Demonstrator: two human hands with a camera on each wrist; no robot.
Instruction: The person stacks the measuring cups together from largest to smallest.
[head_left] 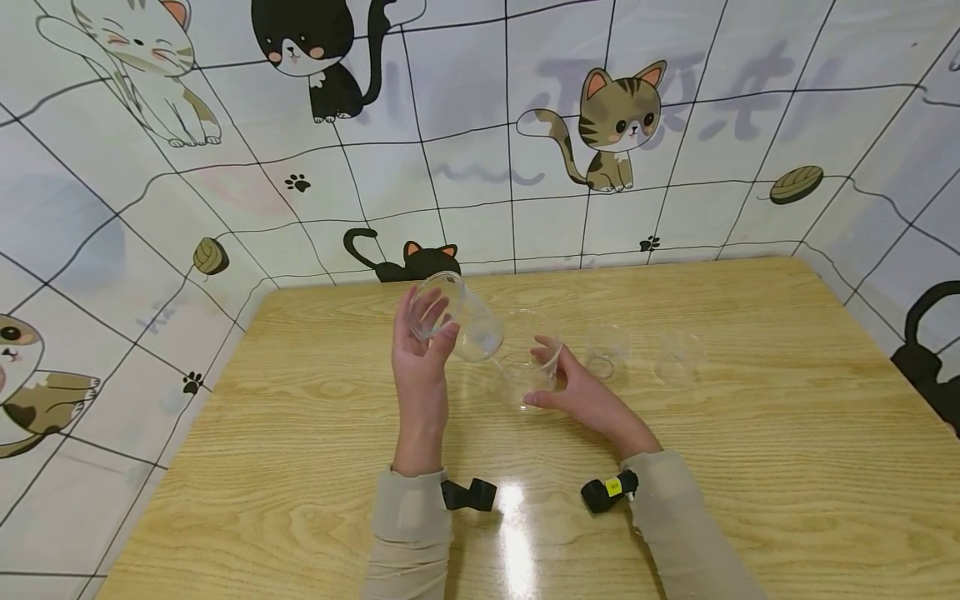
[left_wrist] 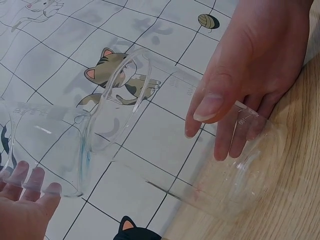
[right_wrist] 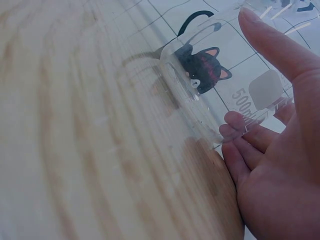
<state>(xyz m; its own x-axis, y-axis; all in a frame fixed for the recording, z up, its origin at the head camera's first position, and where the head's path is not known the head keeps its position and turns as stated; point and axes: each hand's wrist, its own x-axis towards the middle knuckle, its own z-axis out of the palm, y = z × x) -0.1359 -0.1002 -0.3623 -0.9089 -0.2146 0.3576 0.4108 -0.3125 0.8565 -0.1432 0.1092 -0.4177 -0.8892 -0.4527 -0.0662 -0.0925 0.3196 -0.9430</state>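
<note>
A clear glass beaker (head_left: 480, 329) is held tilted above the table by my left hand (head_left: 422, 350), thumb on the near side and fingers on the far side. Its lower end points right, close to the rim of a second clear beaker (head_left: 517, 379). My right hand (head_left: 581, 392) grips that second beaker round its side, low over the wood. In the left wrist view, fingers of the left hand (left_wrist: 30, 197) curve against the tilted beaker (left_wrist: 50, 145). The right wrist view shows a 500 ml marking on the beaker (right_wrist: 265, 92) in the right hand (right_wrist: 280, 165).
Two smaller clear glass vessels (head_left: 606, 354) stand on the table (head_left: 750, 467) to the right of my right hand. A white cloth backdrop (head_left: 472, 183) with black grid lines and cartoon cats surrounds the back and sides.
</note>
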